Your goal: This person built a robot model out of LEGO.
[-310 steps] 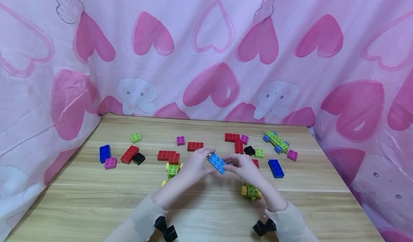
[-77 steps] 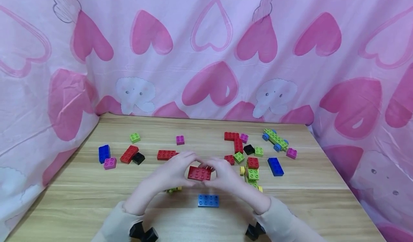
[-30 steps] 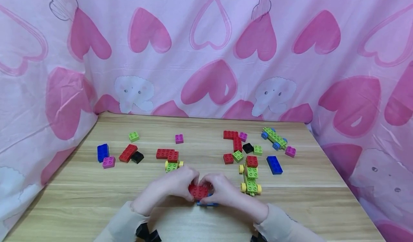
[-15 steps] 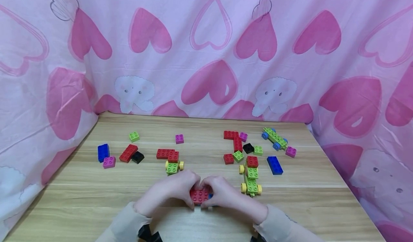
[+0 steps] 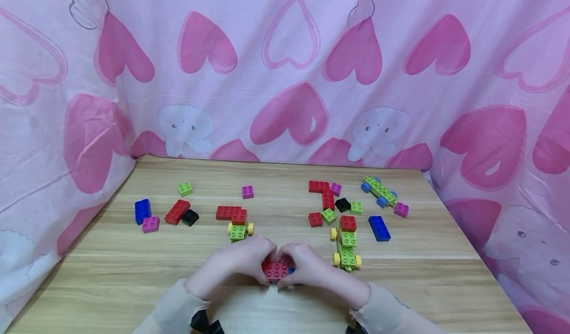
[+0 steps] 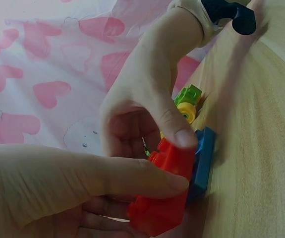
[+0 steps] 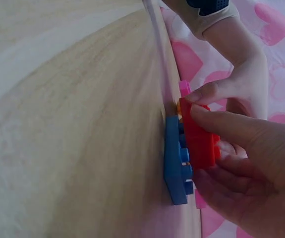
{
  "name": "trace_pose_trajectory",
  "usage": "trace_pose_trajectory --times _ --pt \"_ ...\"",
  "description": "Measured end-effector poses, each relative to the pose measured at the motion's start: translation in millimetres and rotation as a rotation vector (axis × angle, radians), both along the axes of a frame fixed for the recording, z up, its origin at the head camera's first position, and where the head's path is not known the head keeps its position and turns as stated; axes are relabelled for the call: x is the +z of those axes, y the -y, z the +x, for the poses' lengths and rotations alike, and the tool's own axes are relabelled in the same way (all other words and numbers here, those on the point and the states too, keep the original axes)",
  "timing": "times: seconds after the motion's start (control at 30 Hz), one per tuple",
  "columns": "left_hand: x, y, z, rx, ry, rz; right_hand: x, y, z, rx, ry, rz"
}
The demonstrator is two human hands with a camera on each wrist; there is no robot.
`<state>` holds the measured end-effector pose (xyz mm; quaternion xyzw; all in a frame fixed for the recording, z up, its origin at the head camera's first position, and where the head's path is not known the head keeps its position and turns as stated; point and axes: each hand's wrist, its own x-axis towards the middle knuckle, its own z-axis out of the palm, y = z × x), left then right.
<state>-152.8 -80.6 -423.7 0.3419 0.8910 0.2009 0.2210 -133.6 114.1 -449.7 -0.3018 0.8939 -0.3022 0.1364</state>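
Head view: pinching the red brick (image 5: 276, 270) at opposite ends with left hand (image 5: 251, 256) and right hand (image 5: 305, 264), apparently for steady, even control, just over the blue brick (image 7: 173, 166) on the table (image 5: 133, 274), cannot tell whether touching

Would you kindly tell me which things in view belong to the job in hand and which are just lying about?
Apparently the job: gripped red brick; light blue brick beneath it.

Probably just lying about: green blue-wheeled base; rightmost pink brick; rightmost dark blue brick; leftmost black brick.
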Motion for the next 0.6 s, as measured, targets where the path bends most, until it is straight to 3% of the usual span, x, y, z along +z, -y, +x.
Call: trace_pose_trajectory --times 0.27,0.6 --pt "-1.8 1 -1.1 -0.007 0.006 0.008 2.9 -7 -1.3 -0.035 0.138 0.096" --pt "-1.7 0 -0.5 -0.005 0.014 0.012 -0.3 -11 -3.8 -0.017 0.115 0.145"
